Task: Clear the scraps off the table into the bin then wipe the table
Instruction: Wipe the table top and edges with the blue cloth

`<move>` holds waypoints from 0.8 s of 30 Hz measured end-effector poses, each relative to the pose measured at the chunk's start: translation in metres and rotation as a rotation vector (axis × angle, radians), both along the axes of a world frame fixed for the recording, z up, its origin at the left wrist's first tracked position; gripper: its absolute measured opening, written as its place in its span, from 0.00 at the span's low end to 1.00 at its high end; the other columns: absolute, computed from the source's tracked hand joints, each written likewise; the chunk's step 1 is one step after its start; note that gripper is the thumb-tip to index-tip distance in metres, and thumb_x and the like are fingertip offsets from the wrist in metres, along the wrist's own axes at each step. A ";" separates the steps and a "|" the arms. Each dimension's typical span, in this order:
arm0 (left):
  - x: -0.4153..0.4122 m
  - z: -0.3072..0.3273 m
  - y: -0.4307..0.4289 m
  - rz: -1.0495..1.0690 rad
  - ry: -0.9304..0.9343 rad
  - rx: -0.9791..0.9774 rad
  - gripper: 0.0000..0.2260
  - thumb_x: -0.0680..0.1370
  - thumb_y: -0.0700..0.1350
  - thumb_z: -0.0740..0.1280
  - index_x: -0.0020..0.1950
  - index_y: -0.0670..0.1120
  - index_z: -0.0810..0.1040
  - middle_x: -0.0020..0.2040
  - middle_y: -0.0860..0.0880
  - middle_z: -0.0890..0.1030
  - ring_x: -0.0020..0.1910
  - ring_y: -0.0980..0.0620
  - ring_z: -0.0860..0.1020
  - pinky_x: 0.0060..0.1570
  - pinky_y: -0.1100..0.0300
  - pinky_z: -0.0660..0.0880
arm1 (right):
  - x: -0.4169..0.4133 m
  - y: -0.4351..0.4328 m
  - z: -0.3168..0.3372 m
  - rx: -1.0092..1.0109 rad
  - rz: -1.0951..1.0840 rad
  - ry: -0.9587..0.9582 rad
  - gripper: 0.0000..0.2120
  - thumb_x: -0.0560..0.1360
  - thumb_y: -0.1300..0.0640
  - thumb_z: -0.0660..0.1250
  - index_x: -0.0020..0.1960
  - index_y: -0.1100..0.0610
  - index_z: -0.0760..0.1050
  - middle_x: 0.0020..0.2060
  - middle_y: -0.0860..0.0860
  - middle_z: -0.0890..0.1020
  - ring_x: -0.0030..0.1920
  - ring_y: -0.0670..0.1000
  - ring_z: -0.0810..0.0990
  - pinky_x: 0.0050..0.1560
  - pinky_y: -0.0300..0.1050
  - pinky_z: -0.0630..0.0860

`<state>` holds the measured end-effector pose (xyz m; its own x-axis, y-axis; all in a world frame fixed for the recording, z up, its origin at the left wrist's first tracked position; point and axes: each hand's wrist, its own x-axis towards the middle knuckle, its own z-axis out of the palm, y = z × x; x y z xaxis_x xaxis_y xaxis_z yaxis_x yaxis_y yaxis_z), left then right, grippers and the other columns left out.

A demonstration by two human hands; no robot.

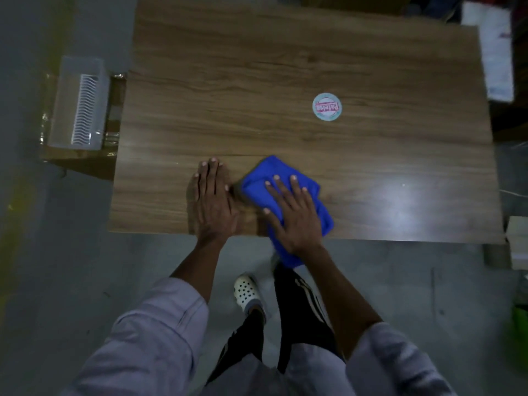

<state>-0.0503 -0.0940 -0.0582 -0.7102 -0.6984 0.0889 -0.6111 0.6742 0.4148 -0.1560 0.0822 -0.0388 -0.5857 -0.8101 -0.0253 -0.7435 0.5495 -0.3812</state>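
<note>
Wide and flat, the grip of your right hand (297,221) is pressing the blue cloth (255,185) at the near edge of the tabletop (285,67), with part of the cloth overhanging that edge. Just left of the cloth, your left hand (213,201) is resting flat, fingers straight. Beyond the cloth a round sticker (327,106) is lying; far left of the cloth a clear bin (77,104) is standing off the tabletop.

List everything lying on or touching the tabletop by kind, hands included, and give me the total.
Hands: 2, the left hand flat on the table and the right hand pressing on the cloth
Blue cloth: 1
Round printed label: 1
Total: 4
</note>
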 end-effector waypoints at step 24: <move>-0.196 -0.008 -0.098 -0.070 -0.085 -0.038 0.25 0.83 0.47 0.54 0.80 0.40 0.61 0.81 0.41 0.59 0.81 0.40 0.55 0.80 0.45 0.49 | -0.271 -0.054 -0.006 0.022 -0.572 0.023 0.30 0.83 0.39 0.52 0.82 0.48 0.56 0.82 0.48 0.59 0.82 0.58 0.52 0.80 0.60 0.52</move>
